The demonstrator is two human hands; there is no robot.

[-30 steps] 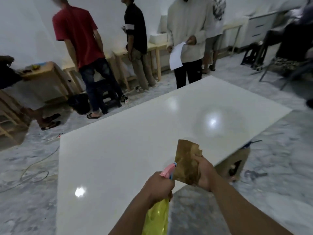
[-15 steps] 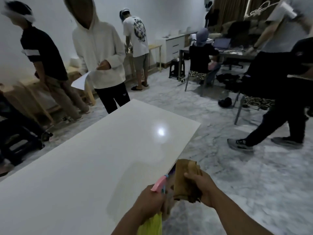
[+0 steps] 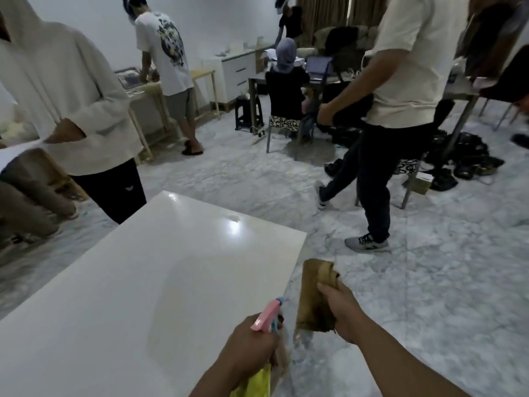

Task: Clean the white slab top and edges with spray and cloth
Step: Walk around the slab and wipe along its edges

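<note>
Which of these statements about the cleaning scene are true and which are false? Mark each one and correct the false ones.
1. The left hand holds a spray bottle with a pink nozzle. True.
2. The cloth lies flat on the white slab. False: the right hand holds it beside the slab's edge, above the floor.
3. The cloth is brown. True.
4. The bottle's body is blue. False: it is yellow.
5. The slab's top is bare. True.
</note>
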